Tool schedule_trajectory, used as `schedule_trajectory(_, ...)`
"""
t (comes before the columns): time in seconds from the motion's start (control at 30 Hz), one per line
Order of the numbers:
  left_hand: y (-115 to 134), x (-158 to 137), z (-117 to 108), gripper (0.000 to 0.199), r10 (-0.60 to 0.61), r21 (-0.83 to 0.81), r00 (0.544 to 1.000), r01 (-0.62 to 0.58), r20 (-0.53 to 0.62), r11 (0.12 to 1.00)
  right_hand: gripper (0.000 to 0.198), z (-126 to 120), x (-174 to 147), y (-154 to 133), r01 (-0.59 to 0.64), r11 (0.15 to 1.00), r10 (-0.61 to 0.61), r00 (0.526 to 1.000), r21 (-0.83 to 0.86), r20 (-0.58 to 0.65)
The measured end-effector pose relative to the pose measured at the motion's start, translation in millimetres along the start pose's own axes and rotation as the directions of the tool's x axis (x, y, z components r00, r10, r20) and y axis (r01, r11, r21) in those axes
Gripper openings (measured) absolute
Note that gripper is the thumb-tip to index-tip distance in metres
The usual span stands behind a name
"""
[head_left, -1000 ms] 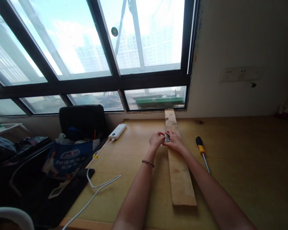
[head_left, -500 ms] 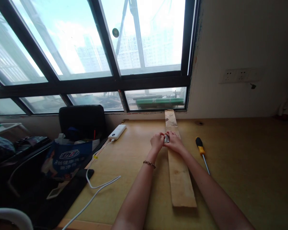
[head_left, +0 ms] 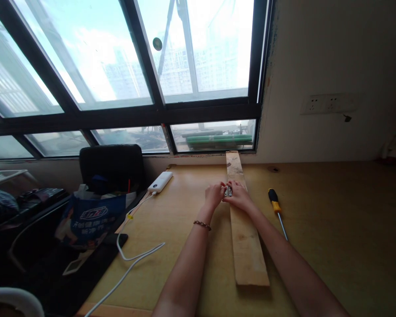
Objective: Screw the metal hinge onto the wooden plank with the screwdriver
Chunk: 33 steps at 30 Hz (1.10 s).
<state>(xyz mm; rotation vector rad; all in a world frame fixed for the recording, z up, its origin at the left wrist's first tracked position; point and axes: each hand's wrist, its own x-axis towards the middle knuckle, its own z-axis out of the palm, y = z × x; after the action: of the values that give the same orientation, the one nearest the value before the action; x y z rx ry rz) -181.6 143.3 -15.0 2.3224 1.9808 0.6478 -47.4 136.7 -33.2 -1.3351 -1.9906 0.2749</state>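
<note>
A small silver metal hinge (head_left: 228, 191) with holes in it is between my hands, over the far half of a long wooden board (head_left: 249, 251). My left hand (head_left: 214, 194) is closed on the hinge's left side, just beyond the board's left edge. From the right, my right hand (head_left: 239, 196) grips the other side, its fingers partly covering the metal. The board lies lengthwise on the table, its far end by the window. A screwdriver (head_left: 276, 204) with a black and yellow handle lies to the right of the board.
At the table's left edge sits a white power bank (head_left: 160, 182), its white cable (head_left: 140, 257) curling across the tabletop (head_left: 333, 246). Further left are a black chair (head_left: 112, 163) and a blue bag (head_left: 89, 220). A window (head_left: 201, 53) and wall sockets (head_left: 323, 105) are behind the table.
Both hands still hold the hinge above the board, and the left wrist has shifted slightly to the left. The whole view has moved a little; the board and screwdriver lie as before.
</note>
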Motion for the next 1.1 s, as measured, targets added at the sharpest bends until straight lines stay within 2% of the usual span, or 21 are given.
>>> schedule_trajectory(0.23, 2.3, -0.2, -1.2, 0.028, 0.046, 0.052, 0.999, -0.046, -0.003, 0.998, 0.06, -2.6, -0.4, -2.5, -0.002, 1.0, 0.002, 1.0, 0.004, -0.001)
schedule_trajectory(0.47, -1.4, 2.1, -6.3, 0.029, 0.111, 0.037, 0.994, -0.111, -0.004, 0.993, 0.068, -2.5, 0.7, -1.6, -0.001, 1.0, 0.001, 1.0, -0.017, 0.005)
schedule_trajectory(0.6, -5.7, 5.5, -4.2, 0.025, 0.081, -0.053, 0.997, -0.081, 0.003, 0.995, 0.073, -1.1, 1.2, 0.6, -0.014, 1.0, 0.015, 1.0, -0.015, 0.012)
schedule_trajectory(0.73, -13.9, 13.5, 3.6, 0.023, 0.035, -0.261, 0.999, -0.034, -0.001, 0.965, 0.073, -2.4, 1.0, -0.3, -0.008, 1.0, 0.008, 1.0, -0.006, 0.016)
schedule_trajectory(0.87, -21.6, 21.9, 8.4, 0.022, -0.007, -0.539, 0.993, 0.07, 0.118, 0.84, 0.07, -4.4, 0.5, -2.2, -0.003, 1.0, 0.003, 1.0, -0.008, 0.016)
schedule_trajectory(0.97, -21.7, 23.9, 10.4, 0.025, -0.052, -0.73, 0.976, 0.193, 0.211, 0.656, 0.07, -4.8, 0.3, -2.5, -0.009, 1.0, 0.009, 1.0, -0.006, 0.016)
schedule_trajectory(1.1, -15.6, 23.0, 11.8, 0.024, -0.157, -0.817, 0.93, 0.366, 0.331, 0.445, 0.067, -4.6, 0.0, -2.8, -0.012, 1.0, 0.012, 1.0, -0.005, 0.016)
